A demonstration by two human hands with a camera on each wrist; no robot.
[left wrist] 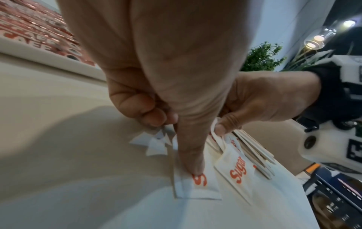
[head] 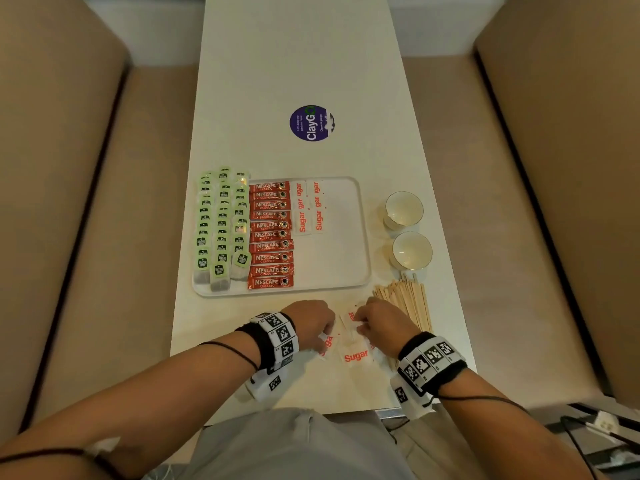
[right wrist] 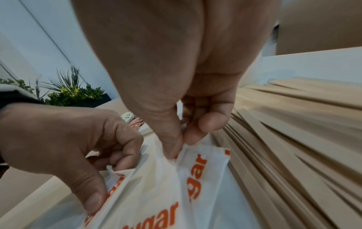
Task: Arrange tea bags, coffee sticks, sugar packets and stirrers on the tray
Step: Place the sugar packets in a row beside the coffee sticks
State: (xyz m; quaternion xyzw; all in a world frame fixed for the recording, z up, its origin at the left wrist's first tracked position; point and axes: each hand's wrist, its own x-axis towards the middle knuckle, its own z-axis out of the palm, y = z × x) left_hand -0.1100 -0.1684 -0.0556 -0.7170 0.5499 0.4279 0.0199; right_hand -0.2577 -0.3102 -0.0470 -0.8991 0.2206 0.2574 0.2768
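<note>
A white tray (head: 362, 237) holds rows of green-tagged tea bags (head: 221, 223), a column of red coffee sticks (head: 270, 235) and several sugar packets (head: 308, 209). More sugar packets (head: 356, 355) lie loose on the table in front of the tray. My left hand (head: 323, 336) is on that pile: its thumb presses a packet (left wrist: 197, 184) and its curled fingers hold the packet's far edge. My right hand (right wrist: 182, 144) pinches the top edge of another packet (right wrist: 197, 168) between thumb and forefinger. Wooden stirrers (head: 408, 299) lie in a heap just right of my right hand.
Two white cups (head: 403, 209) (head: 412, 251) stand right of the tray, behind the stirrers. A round purple sticker (head: 311, 123) marks the table's middle. Tan padded benches (head: 86, 220) flank the narrow white table on both sides.
</note>
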